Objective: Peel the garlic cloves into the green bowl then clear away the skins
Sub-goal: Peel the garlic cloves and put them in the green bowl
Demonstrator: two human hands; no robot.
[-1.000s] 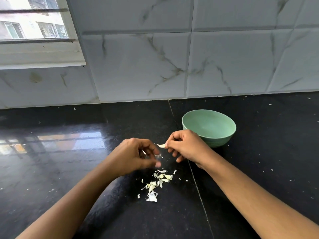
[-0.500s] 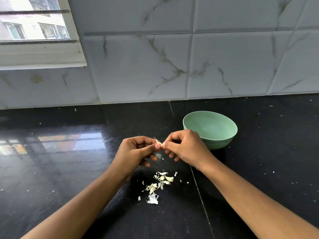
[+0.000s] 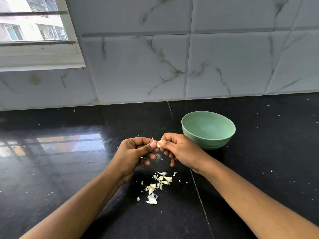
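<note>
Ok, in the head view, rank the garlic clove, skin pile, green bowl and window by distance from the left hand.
1. garlic clove: pinched by the left hand.
2. skin pile: just below.
3. green bowl: rightward, beyond the right hand.
4. window: far upper left.

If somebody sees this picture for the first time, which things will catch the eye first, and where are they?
First, the two hands at the centre: the left hand and the right hand both pinch a small clove between them above the black counter. Just behind the right hand stands the green bowl, and a pile of pale skins lies on the counter nearer the viewer.
</note>
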